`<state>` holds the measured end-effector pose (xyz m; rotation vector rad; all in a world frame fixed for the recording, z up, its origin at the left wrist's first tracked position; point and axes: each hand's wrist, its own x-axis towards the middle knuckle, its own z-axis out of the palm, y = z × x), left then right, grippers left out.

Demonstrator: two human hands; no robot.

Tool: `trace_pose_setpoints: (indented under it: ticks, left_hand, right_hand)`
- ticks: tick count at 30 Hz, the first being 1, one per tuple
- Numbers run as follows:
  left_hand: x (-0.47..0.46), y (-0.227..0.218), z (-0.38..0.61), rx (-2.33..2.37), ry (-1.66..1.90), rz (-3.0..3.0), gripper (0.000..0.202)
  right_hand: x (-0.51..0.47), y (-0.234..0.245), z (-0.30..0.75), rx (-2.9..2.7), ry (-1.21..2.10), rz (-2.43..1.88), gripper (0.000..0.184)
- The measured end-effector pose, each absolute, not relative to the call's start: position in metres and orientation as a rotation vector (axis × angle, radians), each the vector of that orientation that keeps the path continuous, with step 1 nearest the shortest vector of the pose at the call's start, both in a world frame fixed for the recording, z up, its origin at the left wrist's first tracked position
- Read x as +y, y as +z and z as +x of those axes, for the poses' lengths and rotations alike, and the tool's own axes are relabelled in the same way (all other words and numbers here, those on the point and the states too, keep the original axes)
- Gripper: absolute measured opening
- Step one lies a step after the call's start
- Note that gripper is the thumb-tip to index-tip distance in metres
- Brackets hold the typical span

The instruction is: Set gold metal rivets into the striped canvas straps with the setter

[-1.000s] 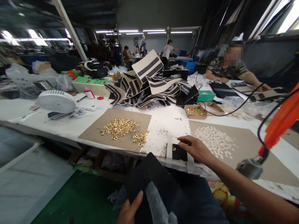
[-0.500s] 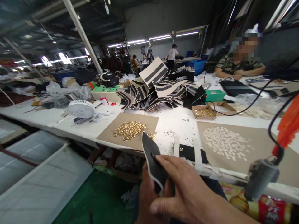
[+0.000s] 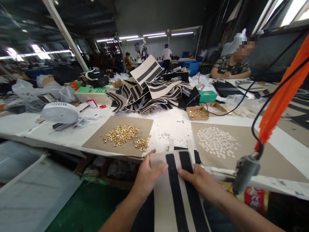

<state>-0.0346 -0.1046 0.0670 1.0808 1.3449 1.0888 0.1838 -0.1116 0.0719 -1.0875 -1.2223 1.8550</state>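
Note:
A flexible beige panel (image 3: 163, 196) with two black lengthwise stripes is in front of me, its striped face toward me. My left hand (image 3: 147, 174) grips its upper left edge, thumb on the beige face and fingers behind. On the opposite edge my right hand (image 3: 201, 178) is closed, its thumb over the right black stripe. The panel's top partly covers a black piece (image 3: 197, 157) with pale strips at the table edge. Gold-coloured metal fittings (image 3: 122, 133) lie in a pile beyond my left hand. Small whitish pieces (image 3: 216, 140) are spread beyond my right hand.
A heap of striped panels (image 3: 154, 93) rises at the table's back. Left are a white fan (image 3: 60, 112) and a green-topped box (image 3: 93, 93). A grey tool (image 3: 247, 172) hangs from a cable at right. Across the table sits a person (image 3: 230, 67).
The panel, bent and seen dark side on before, is now spread flat with its striped face showing. My hands have moved apart onto its two edges. The view has swung to the right.

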Motion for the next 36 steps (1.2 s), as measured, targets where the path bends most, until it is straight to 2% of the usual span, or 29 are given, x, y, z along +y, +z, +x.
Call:
trace_pose_setpoints:
  ticks: [3, 7, 15, 22, 36]
  left_hand:
    - [-0.112, 0.038, -0.017, 1.217, 0.912, 1.011, 0.063]
    - [-0.119, 0.019, -0.001, 1.292, 0.81, 1.015, 0.037]
    - [-0.04, 0.052, -0.002, 1.326, 0.82, 1.221, 0.037]
    - [0.009, 0.045, 0.004, 1.482, 0.737, 1.326, 0.036]
    - [0.02, 0.03, 0.005, 1.511, 0.74, 1.515, 0.031]
  right_hand:
    - [-0.12, 0.044, 0.191, -1.442, 1.73, -1.129, 0.038]
    - [-0.123, 0.028, 0.194, -1.491, 1.584, -1.259, 0.033]
    - [-0.061, 0.056, 0.192, -1.497, 1.34, -1.566, 0.033]
    - [-0.013, 0.049, 0.186, -1.769, 0.891, -1.935, 0.026]
    - [0.005, 0.037, 0.187, -1.982, 0.715, -2.062, 0.024]
